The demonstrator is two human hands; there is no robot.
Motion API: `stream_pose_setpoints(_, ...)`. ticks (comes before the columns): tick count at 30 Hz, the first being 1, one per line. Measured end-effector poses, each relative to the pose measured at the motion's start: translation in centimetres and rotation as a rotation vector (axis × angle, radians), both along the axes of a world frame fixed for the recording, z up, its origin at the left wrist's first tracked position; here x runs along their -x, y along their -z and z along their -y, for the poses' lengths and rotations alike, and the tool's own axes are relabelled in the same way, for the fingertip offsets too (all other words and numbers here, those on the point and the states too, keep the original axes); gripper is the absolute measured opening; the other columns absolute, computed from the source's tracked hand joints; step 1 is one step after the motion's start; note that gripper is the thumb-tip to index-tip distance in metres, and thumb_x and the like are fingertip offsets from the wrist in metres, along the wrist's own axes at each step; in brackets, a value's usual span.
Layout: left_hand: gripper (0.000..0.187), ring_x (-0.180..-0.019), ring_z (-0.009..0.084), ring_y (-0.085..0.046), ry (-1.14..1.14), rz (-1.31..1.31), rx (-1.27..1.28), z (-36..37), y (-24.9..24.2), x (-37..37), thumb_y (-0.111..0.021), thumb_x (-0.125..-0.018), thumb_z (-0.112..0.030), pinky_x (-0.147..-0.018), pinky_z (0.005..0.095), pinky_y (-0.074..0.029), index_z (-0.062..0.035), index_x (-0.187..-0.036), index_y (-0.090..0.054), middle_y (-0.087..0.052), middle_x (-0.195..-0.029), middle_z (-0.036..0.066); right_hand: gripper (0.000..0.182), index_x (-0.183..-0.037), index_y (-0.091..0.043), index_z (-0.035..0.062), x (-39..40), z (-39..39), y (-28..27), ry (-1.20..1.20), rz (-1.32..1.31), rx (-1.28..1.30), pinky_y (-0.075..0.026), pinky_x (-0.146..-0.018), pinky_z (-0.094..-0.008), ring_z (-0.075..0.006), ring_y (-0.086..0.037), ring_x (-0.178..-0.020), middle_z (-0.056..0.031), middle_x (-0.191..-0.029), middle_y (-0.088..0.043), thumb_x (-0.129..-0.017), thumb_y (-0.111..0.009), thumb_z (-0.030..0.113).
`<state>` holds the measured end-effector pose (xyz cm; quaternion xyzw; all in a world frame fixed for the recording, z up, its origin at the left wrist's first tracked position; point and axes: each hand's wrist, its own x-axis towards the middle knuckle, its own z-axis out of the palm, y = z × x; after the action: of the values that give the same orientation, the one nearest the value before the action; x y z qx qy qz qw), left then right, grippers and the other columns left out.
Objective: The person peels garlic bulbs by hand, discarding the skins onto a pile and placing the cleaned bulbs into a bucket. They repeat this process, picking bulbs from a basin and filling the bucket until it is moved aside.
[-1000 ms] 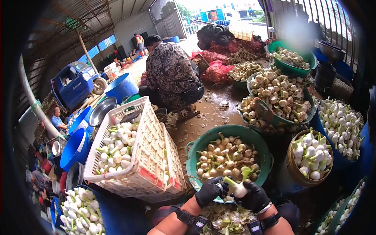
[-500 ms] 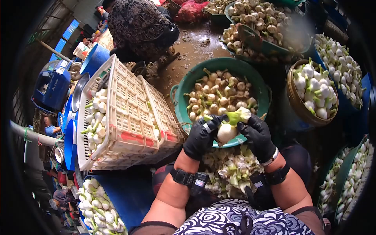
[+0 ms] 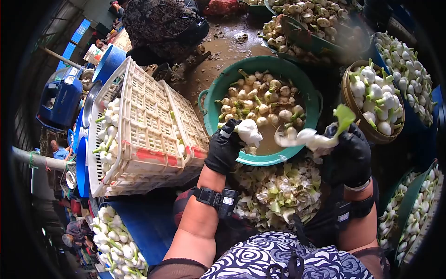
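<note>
Above the green basin [image 3: 213, 93], the left hand [image 3: 223, 148] has its grip closed round one white garlic bulb [image 3: 250, 132], while the right hand's [image 3: 348, 156] narrow grip pinches one strip of peeled skin [image 3: 309, 138].

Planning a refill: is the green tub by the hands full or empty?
Partly full: garlic bulbs lie in the green tub, but brown water shows beside them.

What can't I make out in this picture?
In the head view:
- Green tub's bottom: under bulbs and cloudy water.
- Crouching person's head: cut off by top edge.
- Torn strip's outline: blurred, at the right hand.
- White crate's deeper contents: behind slats.
</note>
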<state>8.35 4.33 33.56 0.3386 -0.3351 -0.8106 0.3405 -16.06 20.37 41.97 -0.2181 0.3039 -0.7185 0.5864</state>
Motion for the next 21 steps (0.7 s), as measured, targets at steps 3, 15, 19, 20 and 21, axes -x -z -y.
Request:
stream_pose_setpoints(3,0.033,-0.081,0.0186,-0.062,0.063,0.134,0.243,-0.1,1.3,0.5,-0.053,-0.092,-0.025,-0.067,0.0325,-0.053,-0.0071,-0.119,-0.057,-0.062,-0.105,0.011,0.045,-0.114,-0.056,-0.0036,0.7,0.4,3.3,-0.638,-0.959,-0.215,-0.05,-0.081,-0.0341,-0.0255,-0.065,-0.085,-0.0172,-0.098,-0.064,-0.074,-0.062,0.016)
stream_pose_setpoints(15,0.039,-0.083,0.0205,-0.063,0.2,-0.017,-0.038,-3.7,-2.3,3.9,-0.058,-0.09,-0.031,-0.074,0.0331,-0.053,-0.0034,-0.118,-0.056,-0.063,-0.097,0.01,0.018,-0.09,-0.063,0.0031,-3.2,3.3,5.2,-0.245,-0.417,-0.389,-0.047,-0.057,-0.0215,-0.007,-0.056,-0.062,-0.0012,-0.075,-0.062,-0.085,-0.065,0.02)
stream_pose_setpoints(19,0.044,-0.093,0.0191,-0.058,0.204,-0.161,-0.268,-2.0,0.2,1.8,-0.054,-0.091,-0.034,-0.091,0.0335,-0.045,0.0004,-0.118,-0.052,-0.06,-0.102,0.009,0.007,-0.082,-0.055,0.0058,-1.7,3.0,3.9,-0.021,0.051,-0.152,-0.051,-0.057,-0.0326,-0.0177,-0.06,-0.062,-0.0057,-0.07,-0.059,-0.085,-0.06,0.008)
stream_pose_setpoints(20,0.044,-0.093,0.0191,-0.058,0.205,-0.154,-0.266,-1.9,0.9,1.5,-0.054,-0.091,-0.034,-0.091,0.0335,-0.045,0.0004,-0.118,-0.052,-0.06,-0.102,0.009,0.008,-0.081,-0.054,0.0061,-1.1,2.8,3.7,-0.011,-0.003,-0.164,-0.051,-0.055,-0.032,-0.0155,-0.059,-0.061,-0.0048,-0.072,-0.059,-0.082,-0.062,0.007)
stream_pose_setpoints(21,0.043,-0.09,0.0178,-0.058,0.178,-0.108,-0.102,-2.0,1.6,1.4,-0.053,-0.092,-0.035,-0.088,0.0324,-0.046,-0.0001,-0.117,-0.052,-0.06,-0.099,0.008,0.011,-0.084,-0.055,0.0059,-1.1,2.7,3.9,-0.043,-0.094,-0.204,-0.05,-0.056,-0.0297,-0.0153,-0.058,-0.059,-0.0052,-0.071,-0.059,-0.079,-0.065,0.008)
